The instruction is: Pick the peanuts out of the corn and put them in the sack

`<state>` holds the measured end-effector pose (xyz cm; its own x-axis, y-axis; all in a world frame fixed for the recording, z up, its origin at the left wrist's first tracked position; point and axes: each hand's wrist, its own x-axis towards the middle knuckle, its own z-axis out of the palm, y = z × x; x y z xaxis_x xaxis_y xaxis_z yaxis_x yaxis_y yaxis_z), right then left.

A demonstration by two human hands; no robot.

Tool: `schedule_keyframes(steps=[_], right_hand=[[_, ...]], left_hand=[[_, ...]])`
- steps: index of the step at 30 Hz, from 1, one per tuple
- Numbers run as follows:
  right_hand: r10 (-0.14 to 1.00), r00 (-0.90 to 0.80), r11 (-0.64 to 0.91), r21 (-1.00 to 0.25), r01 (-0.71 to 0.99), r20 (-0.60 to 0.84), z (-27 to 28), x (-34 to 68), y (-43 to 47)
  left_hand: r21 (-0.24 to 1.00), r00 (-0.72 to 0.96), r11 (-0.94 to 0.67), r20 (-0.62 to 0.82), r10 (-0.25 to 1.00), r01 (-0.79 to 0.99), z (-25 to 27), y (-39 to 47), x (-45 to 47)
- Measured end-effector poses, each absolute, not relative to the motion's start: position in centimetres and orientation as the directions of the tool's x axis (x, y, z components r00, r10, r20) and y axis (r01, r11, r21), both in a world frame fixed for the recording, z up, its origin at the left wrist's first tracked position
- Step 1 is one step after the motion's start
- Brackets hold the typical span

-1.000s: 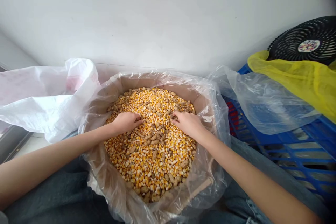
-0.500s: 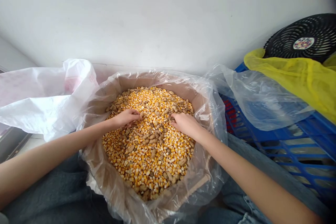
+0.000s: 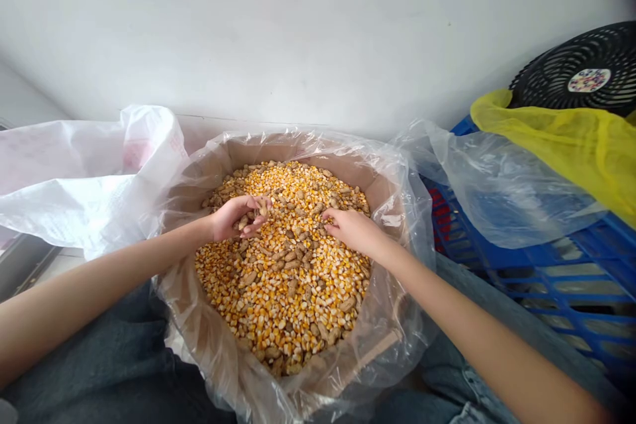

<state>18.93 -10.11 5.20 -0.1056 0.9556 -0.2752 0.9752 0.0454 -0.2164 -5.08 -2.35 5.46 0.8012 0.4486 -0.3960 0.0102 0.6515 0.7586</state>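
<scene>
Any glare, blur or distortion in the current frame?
Head view: white sack nearly washed out at left, glints along the clear plastic liner. Head view: forearms look stretched toward the edges, top-right corner darkens. Head view: corn kernels and peanuts fairly crisp; markings on the fan's label too soft to read.

We are finding nothing readable: on the black fan (image 3: 545, 74) we are seeing a round multicoloured label (image 3: 589, 80), its print too small, and on the white sack (image 3: 84, 205), pinkish marks (image 3: 138, 154) too faint to decipher.
</scene>
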Motion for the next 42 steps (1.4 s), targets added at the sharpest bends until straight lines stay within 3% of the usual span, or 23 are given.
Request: schedule_keyframes(steps=[5, 10, 13, 15, 17, 20, 22, 24, 27, 32, 35, 38, 40, 42], right_hand=[[0.942, -0.112, 0.044, -0.214, 0.976, -0.317, 5.3, 18.7, -10.3], [0.940, -0.087, 0.035, -0.162, 0.986, -0.330, 4.6, 18.7, -10.3], [0.953, -0.056, -0.017, -0.236, 0.972, -0.299, 4.4, 18.8, -10.1], [0.957, -0.023, -0.087, -0.362, 0.928, -0.288, 4.5, 18.9, -9.9], [0.938, -0.022, -0.197, -0.586, 0.786, -0.345, 4.9, 19.1, -9.7], [0.886, -0.175, -0.376, -0.886, 0.272, -0.430, 5.9, 19.4, -9.6], [0.882, -0.270, -0.425, -0.899, -0.100, -0.387, 6.6, 19.6, -9.5], [0.896, -0.295, -0.422, -0.840, -0.341, -0.331, 7.4, 19.7, -9.4], [0.915, -0.270, -0.396, -0.795, -0.460, -0.299, 8.2, 19.6, -9.5], [0.910, -0.237, -0.408, -0.834, -0.373, -0.339, 9.0, 19.2, -10.0], [0.915, -0.218, -0.401, -0.834, -0.380, -0.341, 9.0, 18.9, -10.0], [0.928, -0.161, -0.372, -0.868, -0.328, -0.337, 8.3, 18.6, -9.8], [0.938, -0.125, -0.341, -0.929, -0.145, -0.324, 7.7, 18.6, -9.8], [0.948, -0.113, -0.270, -0.938, 0.220, -0.299, 7.1, 18.9, -9.9]], left_hand=[[0.633, 0.806, 0.770, -0.410, 0.426, -0.085, 6.3, -2.5, -4.9], [0.617, 0.755, 0.780, -0.461, 0.467, -0.106, 6.4, -3.2, -4.4], [0.620, 0.738, 0.777, -0.474, 0.481, -0.108, 6.2, -3.3, -4.2], [0.597, 0.725, 0.795, -0.500, 0.474, -0.108, 6.1, -3.3, -4.1], [0.572, 0.708, 0.812, -0.527, 0.471, -0.115, 6.1, -3.1, -4.1], [0.555, 0.672, 0.821, -0.558, 0.487, -0.134, 6.2, -3.0, -4.1], [0.547, 0.657, 0.825, -0.570, 0.493, -0.144, 6.2, -2.9, -4.2], [0.541, 0.658, 0.828, -0.572, 0.490, -0.147, 6.2, -2.8, -4.3], [0.544, 0.669, 0.829, -0.571, 0.476, -0.125, 6.2, -2.8, -4.4], [0.638, 0.675, 0.769, -0.553, 0.488, -0.032, 6.0, -3.1, -4.2], [0.748, 0.636, 0.644, -0.577, 0.513, 0.161, 5.8, -3.5, -4.1], [0.848, 0.611, 0.247, -0.514, 0.602, 0.470, 5.8, -3.6, -4.2], [0.815, 0.687, -0.128, -0.380, 0.619, 0.565, 6.0, -3.6, -4.5], [0.726, 0.768, -0.393, -0.289, 0.571, 0.565, 6.4, -3.5, -4.7]])
